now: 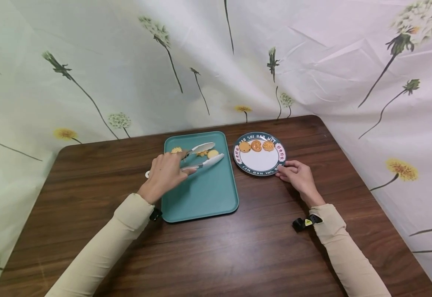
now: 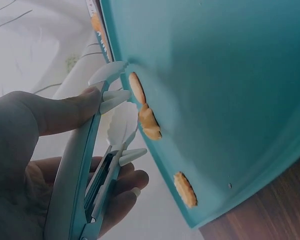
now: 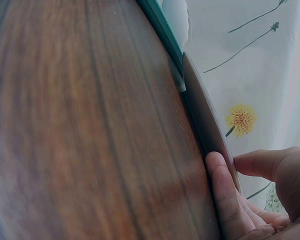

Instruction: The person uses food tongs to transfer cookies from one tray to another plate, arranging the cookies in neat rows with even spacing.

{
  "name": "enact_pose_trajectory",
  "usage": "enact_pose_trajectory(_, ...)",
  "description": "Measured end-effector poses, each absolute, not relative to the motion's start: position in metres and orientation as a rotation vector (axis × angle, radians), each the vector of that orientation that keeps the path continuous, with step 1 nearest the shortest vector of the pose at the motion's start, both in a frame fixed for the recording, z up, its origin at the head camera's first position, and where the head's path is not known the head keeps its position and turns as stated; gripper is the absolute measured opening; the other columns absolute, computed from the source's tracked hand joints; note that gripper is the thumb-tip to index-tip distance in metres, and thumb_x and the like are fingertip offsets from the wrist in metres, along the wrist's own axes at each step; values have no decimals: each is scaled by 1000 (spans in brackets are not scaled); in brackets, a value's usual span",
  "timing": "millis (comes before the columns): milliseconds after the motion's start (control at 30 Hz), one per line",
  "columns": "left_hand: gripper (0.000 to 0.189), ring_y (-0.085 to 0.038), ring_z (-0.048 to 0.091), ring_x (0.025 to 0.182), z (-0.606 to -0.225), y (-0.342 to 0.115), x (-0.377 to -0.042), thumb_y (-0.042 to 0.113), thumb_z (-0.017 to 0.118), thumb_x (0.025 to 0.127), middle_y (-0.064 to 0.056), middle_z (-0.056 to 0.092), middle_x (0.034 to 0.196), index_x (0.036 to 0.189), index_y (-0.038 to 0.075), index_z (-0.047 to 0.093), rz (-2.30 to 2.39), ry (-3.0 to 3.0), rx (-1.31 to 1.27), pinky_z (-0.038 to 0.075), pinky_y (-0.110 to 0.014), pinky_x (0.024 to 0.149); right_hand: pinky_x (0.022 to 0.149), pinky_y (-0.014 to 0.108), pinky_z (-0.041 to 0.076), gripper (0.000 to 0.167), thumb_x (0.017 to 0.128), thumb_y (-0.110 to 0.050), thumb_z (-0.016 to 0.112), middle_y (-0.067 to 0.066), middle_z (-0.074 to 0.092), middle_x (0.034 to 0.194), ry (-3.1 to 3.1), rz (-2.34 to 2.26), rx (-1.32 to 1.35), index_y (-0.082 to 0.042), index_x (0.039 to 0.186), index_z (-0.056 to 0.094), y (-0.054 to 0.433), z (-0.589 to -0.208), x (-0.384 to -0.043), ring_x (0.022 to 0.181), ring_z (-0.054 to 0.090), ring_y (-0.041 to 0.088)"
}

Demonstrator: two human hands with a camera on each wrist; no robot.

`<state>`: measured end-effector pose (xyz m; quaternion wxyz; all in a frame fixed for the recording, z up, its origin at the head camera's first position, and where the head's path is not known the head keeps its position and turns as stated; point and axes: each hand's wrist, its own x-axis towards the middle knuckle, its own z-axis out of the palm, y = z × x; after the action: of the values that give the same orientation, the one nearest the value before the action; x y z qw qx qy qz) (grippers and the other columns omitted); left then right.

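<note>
We see a dark wooden table (image 1: 216, 247) with rounded corners, its grain running lengthwise. Behind it and along both sides hangs a pale, creased cloth backdrop (image 1: 108, 62) printed with dandelions: yellow blooms, white seed heads and long dark stems. From the right wrist view, 1 yellow bloom (image 3: 241, 120) shows just beyond the table edge.

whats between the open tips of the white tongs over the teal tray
In the head view, two small golden biscuits lie on the teal plastic tray between the tips of the white tongs gripped by the left hand.
</note>
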<state>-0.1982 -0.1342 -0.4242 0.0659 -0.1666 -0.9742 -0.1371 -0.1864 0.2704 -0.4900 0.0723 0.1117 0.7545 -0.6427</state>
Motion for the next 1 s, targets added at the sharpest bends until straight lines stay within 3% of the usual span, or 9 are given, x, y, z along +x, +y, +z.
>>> enact_pose_trajectory(367,60,-11,23,45,-419,-135,-194,41,81,91,-4,50,55,136,5,69,-402,-2961,-489,19,-26,39,78,18,60,45,102,-14,67,-15,74,79,2227,-2021,298,12,134,51,271,-496,-189,76,74,-1)
enact_pose_trajectory(767,49,-12,27,45,-422,-137,-189,42,80,92,1,38,56,124,6,73,-409,-2986,-472,20,-27,41,80,18,60,47,102,-16,68,-13,75,82,2238,-1986,308,11,136,51,271,-494,-188,78,74,-1)
enact_pose_trajectory(1000,50,-13,30,46,-424,-137,-191,43,79,92,-1,44,58,125,6,73,-413,-3001,-465,21,-27,41,79,19,60,49,101,-18,69,-12,76,84,2248,-1967,317,10,138,51,272,-494,-187,79,74,-1)
